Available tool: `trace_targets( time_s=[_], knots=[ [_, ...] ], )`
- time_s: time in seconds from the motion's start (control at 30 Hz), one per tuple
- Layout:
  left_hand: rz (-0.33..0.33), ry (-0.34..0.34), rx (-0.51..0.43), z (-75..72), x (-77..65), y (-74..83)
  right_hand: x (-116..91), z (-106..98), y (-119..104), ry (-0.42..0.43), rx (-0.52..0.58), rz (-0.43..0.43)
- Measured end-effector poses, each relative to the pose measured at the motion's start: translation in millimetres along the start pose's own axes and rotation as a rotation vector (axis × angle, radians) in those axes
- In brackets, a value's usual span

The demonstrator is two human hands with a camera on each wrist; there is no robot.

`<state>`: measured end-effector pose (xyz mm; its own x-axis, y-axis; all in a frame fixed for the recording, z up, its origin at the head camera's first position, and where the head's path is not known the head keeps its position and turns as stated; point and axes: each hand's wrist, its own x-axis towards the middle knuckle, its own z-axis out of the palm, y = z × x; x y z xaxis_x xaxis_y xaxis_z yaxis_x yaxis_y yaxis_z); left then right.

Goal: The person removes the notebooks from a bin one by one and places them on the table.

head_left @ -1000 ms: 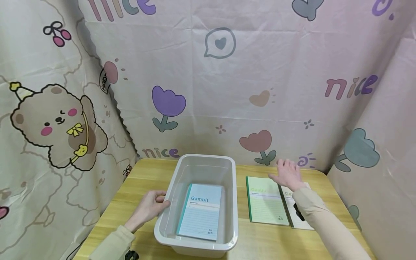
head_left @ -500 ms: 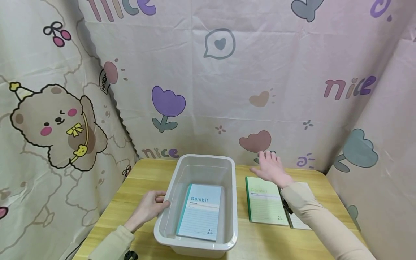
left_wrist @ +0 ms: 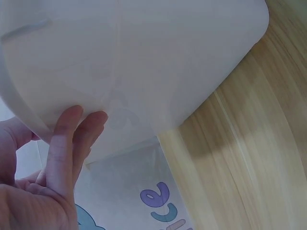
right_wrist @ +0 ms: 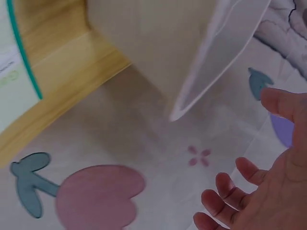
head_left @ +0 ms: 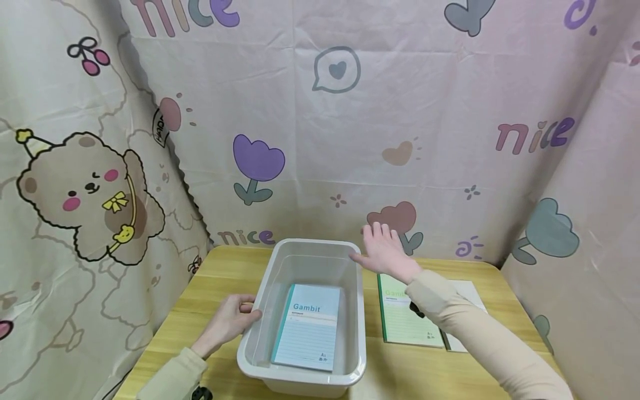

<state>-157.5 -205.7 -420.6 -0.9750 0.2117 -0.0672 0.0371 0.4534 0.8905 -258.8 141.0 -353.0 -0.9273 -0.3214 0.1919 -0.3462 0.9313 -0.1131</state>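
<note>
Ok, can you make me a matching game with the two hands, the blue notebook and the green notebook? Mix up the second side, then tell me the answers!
Column one
1. blue notebook
2. left hand
3. green notebook
4. right hand

Column two
A. gripping the rim of the bin
B. up in the air, holding nothing
C. lying inside the bin
D. lying on the table, outside the bin

Right pairs
1-C, 2-A, 3-D, 4-B
</note>
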Motion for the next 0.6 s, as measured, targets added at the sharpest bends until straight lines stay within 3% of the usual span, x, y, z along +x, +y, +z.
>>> trace_targets(
  time_s=[0.27, 0.6],
  knots=[
    [-0.011, 0.001, -0.009, -0.7, -1.4, 1.0, 15.6, -2.1, -39.7, -0.036, -0.061, -0.048],
    [0.000, -0.001, -0.012, -1.3, -1.5, 0.1, 34.0, 10.4, -78.4, -0.098, -0.032, -0.076]
  ],
)
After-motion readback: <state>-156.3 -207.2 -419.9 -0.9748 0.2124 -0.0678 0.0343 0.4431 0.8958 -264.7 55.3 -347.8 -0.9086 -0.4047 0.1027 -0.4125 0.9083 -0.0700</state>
